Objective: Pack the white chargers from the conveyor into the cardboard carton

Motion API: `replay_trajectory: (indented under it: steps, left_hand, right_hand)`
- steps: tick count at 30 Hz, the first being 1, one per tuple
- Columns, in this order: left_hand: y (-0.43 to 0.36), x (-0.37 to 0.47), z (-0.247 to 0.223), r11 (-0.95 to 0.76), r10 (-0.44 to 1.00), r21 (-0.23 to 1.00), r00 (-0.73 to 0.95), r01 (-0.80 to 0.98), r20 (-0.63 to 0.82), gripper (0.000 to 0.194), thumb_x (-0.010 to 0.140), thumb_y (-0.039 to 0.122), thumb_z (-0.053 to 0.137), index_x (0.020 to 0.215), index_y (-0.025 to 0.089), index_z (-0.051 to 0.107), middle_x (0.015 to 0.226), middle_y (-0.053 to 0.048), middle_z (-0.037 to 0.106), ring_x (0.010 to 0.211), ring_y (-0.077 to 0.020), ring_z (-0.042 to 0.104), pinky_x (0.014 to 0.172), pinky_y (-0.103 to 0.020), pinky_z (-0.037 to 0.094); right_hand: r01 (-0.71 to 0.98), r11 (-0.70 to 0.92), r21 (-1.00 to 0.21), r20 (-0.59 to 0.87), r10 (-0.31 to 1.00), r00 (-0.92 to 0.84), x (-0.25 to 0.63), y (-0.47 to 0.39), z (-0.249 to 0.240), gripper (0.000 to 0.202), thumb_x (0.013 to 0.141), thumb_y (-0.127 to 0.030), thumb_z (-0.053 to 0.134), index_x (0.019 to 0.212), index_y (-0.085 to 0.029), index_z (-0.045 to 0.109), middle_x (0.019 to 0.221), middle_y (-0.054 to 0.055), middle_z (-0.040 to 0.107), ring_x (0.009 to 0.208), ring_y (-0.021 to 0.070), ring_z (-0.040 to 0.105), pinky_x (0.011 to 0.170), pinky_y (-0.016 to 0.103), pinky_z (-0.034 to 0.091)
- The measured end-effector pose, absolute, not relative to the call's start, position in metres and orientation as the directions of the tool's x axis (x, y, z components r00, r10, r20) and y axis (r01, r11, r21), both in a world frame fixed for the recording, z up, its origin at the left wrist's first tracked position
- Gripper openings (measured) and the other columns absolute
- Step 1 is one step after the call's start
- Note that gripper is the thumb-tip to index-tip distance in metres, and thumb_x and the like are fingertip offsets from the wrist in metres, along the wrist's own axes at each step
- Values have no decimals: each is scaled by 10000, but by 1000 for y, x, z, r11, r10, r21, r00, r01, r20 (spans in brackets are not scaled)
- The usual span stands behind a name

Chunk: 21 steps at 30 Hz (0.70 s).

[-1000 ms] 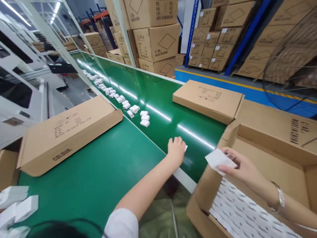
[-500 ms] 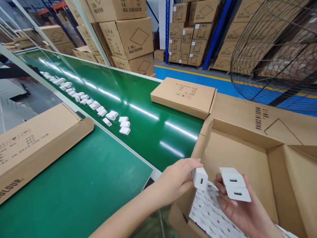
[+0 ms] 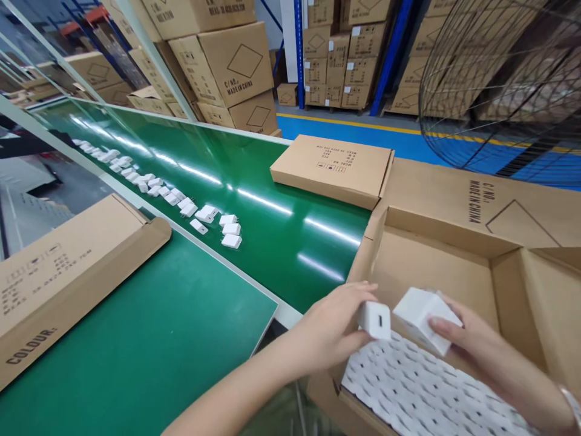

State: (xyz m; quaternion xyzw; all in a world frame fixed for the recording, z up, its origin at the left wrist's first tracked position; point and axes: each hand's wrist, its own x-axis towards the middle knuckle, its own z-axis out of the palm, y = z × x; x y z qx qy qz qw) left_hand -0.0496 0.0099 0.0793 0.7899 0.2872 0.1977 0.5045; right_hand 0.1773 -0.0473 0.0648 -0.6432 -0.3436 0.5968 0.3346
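Observation:
A white charger [image 3: 376, 320] with its port facing me is gripped in my left hand [image 3: 333, 327], over the near edge of an open carton [image 3: 436, 257]. Just right of it, my right hand [image 3: 472, 339] pinches white chargers [image 3: 426, 318] together, thumb on top; their ports are turned out of sight. Below both hands lies a white tray [image 3: 422, 381] with rows of small dark slots. More white chargers [image 3: 231, 241] with metal prongs lie in a long line on the green belt [image 3: 267, 260].
A flat closed carton [image 3: 333, 166] rests on the belt's far side. Another long carton [image 3: 68, 272] lies on the green table [image 3: 149, 339] at left. Stacked cartons [image 3: 231, 66] stand behind the belt, and a wire fan cage [image 3: 485, 91] is at upper right.
My right hand has turned over, so its chargers no longer show their ports. My left hand has moved slightly right with its charger, and more of the white tray shows.

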Motion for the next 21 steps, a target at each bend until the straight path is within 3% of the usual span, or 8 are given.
replay_trajectory:
  steps: [2, 4, 8, 10, 12, 15, 17, 21]
  left_hand:
    - [15, -46, 84, -353, 667, 869, 745, 347, -27, 308, 795, 261, 528, 1087, 198, 452, 1177, -52, 515, 1103, -171, 457, 896, -327, 418]
    - [21, -35, 89, -436, 680, 779, 732, 452, -44, 285, 768, 288, 544, 1028, 194, 479, 1051, -34, 554, 988, -181, 501, 762, -304, 462]
    - [29, -1, 86, -697, 654, 430, 755, 573, 53, 236, 737, 293, 548, 919, 145, 523, 914, -64, 552, 907, -220, 498, 675, -312, 443]
    - [30, 15, 78, -777, 601, 282, 796, 563, 67, 222, 727, 281, 560, 885, 126, 537, 881, -81, 548, 902, -230, 491, 701, -328, 429]
    - [30, 25, 70, -818, 550, 214, 835, 534, 20, 223, 708, 281, 583, 862, 121, 564, 913, -103, 544, 948, -242, 472, 767, -352, 411]
    - [31, 30, 66, -805, 528, 220, 835, 551, -156, 239, 686, 328, 587, 803, 122, 617, 1055, -141, 514, 1060, -281, 417, 915, -425, 332]
    - [33, 27, 70, -759, 523, 300, 816, 577, -246, 288, 728, 366, 521, 829, 119, 629, 1172, -148, 464, 1130, -304, 370, 972, -466, 271]
    - [30, 5, 87, -563, 654, 528, 733, 636, -186, 351, 835, 279, 347, 1103, 146, 530, 1251, -118, 426, 1115, -270, 414, 896, -431, 378]
  right_hand:
    - [486, -452, -748, -434, 887, 156, 199, -36, 64, 400, 592, -552, 664, 803, -234, 543, 733, 10, 607, 680, 197, 540, 592, 278, 430]
    - [737, -370, -566, -346, 918, 194, 215, -30, 57, 447, 586, -601, 633, 834, -243, 533, 729, 5, 610, 648, 197, 533, 568, 284, 412]
    - [858, -298, -418, -344, 926, 154, 217, -33, 45, 458, 646, -640, 538, 873, -242, 535, 741, 22, 623, 617, 209, 535, 553, 311, 410]
    - [861, -270, -430, -374, 922, 102, 208, -38, 43, 441, 671, -625, 525, 871, -232, 547, 728, 32, 620, 612, 214, 534, 542, 318, 409]
    - [812, -226, -538, -401, 916, -11, 199, -43, 43, 415, 684, -578, 554, 907, -229, 564, 754, 38, 620, 641, 220, 540, 564, 327, 422]
    - [645, -165, -746, -383, 899, -213, 190, -50, 44, 366, 748, -491, 542, 1021, -248, 574, 864, 43, 621, 760, 233, 553, 690, 362, 447]
    - [558, -147, -817, -354, 891, -284, 190, -52, 44, 353, 811, -459, 476, 1101, -273, 555, 1037, 44, 600, 947, 246, 529, 857, 395, 402]
    - [659, -109, -745, -326, 920, -216, 217, -32, 47, 412, 837, -494, 408, 1153, -261, 534, 1240, 53, 509, 1162, 268, 412, 1012, 440, 249]
